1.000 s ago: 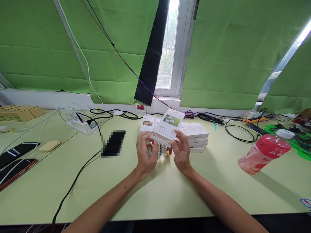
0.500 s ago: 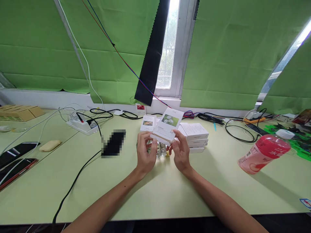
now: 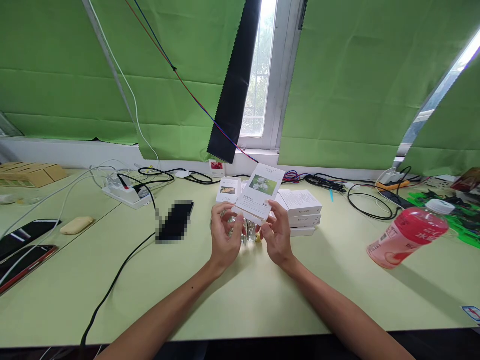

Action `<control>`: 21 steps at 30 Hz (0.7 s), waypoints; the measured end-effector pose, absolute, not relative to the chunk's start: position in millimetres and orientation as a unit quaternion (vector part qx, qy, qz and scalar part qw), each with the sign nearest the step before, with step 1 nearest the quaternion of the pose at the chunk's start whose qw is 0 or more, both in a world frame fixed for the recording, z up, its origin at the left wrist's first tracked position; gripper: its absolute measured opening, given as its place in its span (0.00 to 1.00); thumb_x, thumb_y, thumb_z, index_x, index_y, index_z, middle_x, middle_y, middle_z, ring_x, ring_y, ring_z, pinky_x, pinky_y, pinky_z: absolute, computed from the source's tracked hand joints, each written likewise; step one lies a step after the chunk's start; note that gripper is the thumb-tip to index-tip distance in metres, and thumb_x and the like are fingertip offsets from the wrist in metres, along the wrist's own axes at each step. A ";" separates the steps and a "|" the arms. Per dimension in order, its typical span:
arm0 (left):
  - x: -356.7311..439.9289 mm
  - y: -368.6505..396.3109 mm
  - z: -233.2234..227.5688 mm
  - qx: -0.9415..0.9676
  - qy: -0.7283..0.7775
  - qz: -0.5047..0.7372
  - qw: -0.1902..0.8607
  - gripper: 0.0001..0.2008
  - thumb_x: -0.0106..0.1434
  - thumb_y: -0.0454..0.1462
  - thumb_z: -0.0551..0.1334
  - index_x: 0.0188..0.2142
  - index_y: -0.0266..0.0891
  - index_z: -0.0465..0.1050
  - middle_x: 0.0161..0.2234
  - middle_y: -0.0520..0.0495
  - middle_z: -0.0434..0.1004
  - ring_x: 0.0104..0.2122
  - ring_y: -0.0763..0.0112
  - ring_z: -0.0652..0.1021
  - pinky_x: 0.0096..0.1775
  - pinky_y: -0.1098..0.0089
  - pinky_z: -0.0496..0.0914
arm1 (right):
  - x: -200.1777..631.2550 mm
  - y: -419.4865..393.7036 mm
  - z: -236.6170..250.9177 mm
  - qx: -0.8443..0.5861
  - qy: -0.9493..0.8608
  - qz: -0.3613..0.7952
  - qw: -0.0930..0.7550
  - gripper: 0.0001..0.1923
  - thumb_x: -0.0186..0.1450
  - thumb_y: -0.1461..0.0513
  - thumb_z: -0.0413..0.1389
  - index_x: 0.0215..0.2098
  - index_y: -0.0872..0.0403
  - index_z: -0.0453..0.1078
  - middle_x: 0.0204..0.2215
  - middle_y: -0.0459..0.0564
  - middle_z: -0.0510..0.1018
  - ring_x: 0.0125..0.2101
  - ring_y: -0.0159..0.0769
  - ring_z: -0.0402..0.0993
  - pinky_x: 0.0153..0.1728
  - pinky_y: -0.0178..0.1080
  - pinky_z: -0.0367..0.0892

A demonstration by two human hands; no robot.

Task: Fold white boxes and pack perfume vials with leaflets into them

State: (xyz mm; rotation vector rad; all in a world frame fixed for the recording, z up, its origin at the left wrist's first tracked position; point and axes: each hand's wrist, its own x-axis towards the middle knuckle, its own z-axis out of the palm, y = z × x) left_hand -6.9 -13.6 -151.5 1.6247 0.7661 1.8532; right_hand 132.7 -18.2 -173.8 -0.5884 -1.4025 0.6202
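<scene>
A white cardboard box (image 3: 260, 192) with a picture of white flowers is raised above the table, its printed face tilted toward me. My left hand (image 3: 227, 235) grips its lower left corner, thumb in front and fingers curled behind. My right hand (image 3: 278, 235) grips the lower right side, with the thumb at the box's near end. Behind and below my hands stand small clear glass bottles (image 3: 250, 232), partly hidden. To the right is a stack of similar white boxes (image 3: 304, 210). Another white box with an orange flower picture (image 3: 227, 190) is behind my left hand.
A pink drink bottle (image 3: 408, 235) leans at the right. A dark, pixelated phone-like object (image 3: 175, 221) lies left of my hands. Black cables (image 3: 123, 275), a white power strip (image 3: 127, 192) and more phones (image 3: 28, 267) occupy the left side. A small box (image 3: 217, 168) stands by the wall.
The box in my hands has tipped up slightly, and its near end looks flatter. My right thumb has shifted a little left along that end. My left hand has barely moved.
</scene>
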 end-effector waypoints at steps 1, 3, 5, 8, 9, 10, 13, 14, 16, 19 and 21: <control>-6.8 -13.6 -151.5 0.603 0.285 0.687 0.289 0.14 0.69 0.43 0.63 0.49 0.46 0.62 0.49 0.45 0.65 0.32 0.75 0.76 0.24 0.75 0.75 | 132.7 -18.1 -174.0 -0.261 -0.626 0.276 0.681 0.25 0.71 0.54 0.56 0.64 0.39 0.56 0.53 0.52 0.72 0.34 0.34 0.77 0.26 0.36 0.72; -6.9 -13.4 -151.0 0.606 0.282 0.671 0.321 0.16 0.70 0.45 0.62 0.52 0.47 0.60 0.48 0.45 0.68 0.32 0.74 0.77 0.25 0.74 0.76 | 132.7 -18.2 -174.2 -0.263 -0.631 0.272 0.678 0.27 0.70 0.53 0.57 0.64 0.39 0.54 0.55 0.53 0.71 0.36 0.36 0.77 0.28 0.37 0.73; -7.0 -13.1 -150.2 0.612 0.280 0.653 0.346 0.17 0.71 0.46 0.60 0.55 0.48 0.59 0.50 0.42 0.70 0.32 0.73 0.78 0.25 0.73 0.76 | 132.8 -18.7 -174.3 -0.267 -0.638 0.266 0.671 0.28 0.70 0.53 0.57 0.64 0.40 0.53 0.55 0.54 0.72 0.37 0.37 0.78 0.30 0.39 0.75; -7.3 -12.9 -149.3 0.620 0.282 0.636 0.362 0.19 0.72 0.48 0.57 0.59 0.48 0.60 0.53 0.39 0.71 0.32 0.71 0.79 0.24 0.72 0.76 | 132.9 -19.8 -173.7 -0.272 -0.649 0.259 0.661 0.28 0.70 0.54 0.56 0.65 0.40 0.51 0.53 0.54 0.73 0.37 0.37 0.78 0.32 0.40 0.76; -7.4 -12.9 -149.4 0.622 0.285 0.631 0.366 0.20 0.72 0.48 0.57 0.60 0.48 0.60 0.51 0.40 0.73 0.32 0.70 0.79 0.24 0.71 0.76 | 132.9 -20.2 -173.3 -0.274 -0.651 0.256 0.659 0.28 0.70 0.54 0.56 0.65 0.40 0.51 0.53 0.53 0.73 0.37 0.37 0.78 0.32 0.40 0.76; -7.4 -13.0 -149.7 0.623 0.288 0.625 0.371 0.21 0.72 0.49 0.56 0.62 0.47 0.60 0.48 0.41 0.75 0.31 0.69 0.79 0.24 0.71 0.76 | 132.8 -20.5 -172.9 -0.276 -0.653 0.253 0.658 0.28 0.70 0.54 0.56 0.65 0.40 0.51 0.53 0.53 0.74 0.37 0.37 0.78 0.31 0.39 0.75; -7.5 -13.4 -151.5 0.625 0.287 0.611 0.391 0.24 0.73 0.49 0.56 0.64 0.47 0.60 0.39 0.44 0.78 0.29 0.68 0.78 0.24 0.69 0.76 | 132.3 -21.0 -171.2 -0.282 -0.654 0.244 0.658 0.28 0.70 0.54 0.57 0.64 0.40 0.51 0.52 0.52 0.74 0.38 0.37 0.79 0.30 0.37 0.74; -7.5 -13.5 -152.2 0.625 0.284 0.609 0.396 0.24 0.73 0.49 0.56 0.65 0.48 0.60 0.38 0.44 0.78 0.28 0.68 0.78 0.24 0.69 0.76 | 132.1 -21.1 -170.6 -0.282 -0.655 0.242 0.658 0.28 0.69 0.54 0.57 0.64 0.40 0.52 0.52 0.53 0.74 0.38 0.37 0.79 0.29 0.37 0.73; -7.6 -13.6 -153.2 0.624 0.282 0.607 0.403 0.24 0.73 0.49 0.56 0.65 0.48 0.61 0.38 0.45 0.78 0.27 0.69 0.77 0.24 0.70 0.75 | 131.6 -21.1 -169.6 -0.281 -0.655 0.240 0.659 0.29 0.69 0.56 0.58 0.63 0.41 0.52 0.51 0.52 0.75 0.38 0.36 0.79 0.29 0.36 0.72; -8.0 -13.5 -153.6 0.621 0.282 0.608 0.407 0.25 0.72 0.49 0.57 0.65 0.48 0.60 0.38 0.45 0.78 0.25 0.71 0.76 0.23 0.70 0.75 | 130.9 -21.0 -168.3 -0.279 -0.651 0.241 0.663 0.29 0.68 0.57 0.59 0.63 0.41 0.52 0.50 0.51 0.76 0.38 0.35 0.79 0.27 0.34 0.71; -8.1 -13.6 -153.1 0.620 0.281 0.608 0.409 0.25 0.72 0.48 0.57 0.65 0.48 0.60 0.37 0.45 0.78 0.24 0.72 0.75 0.23 0.70 0.74 | 130.5 -21.1 -167.5 -0.281 -0.650 0.242 0.663 0.29 0.68 0.58 0.59 0.63 0.41 0.53 0.49 0.51 0.76 0.37 0.35 0.79 0.27 0.34 0.71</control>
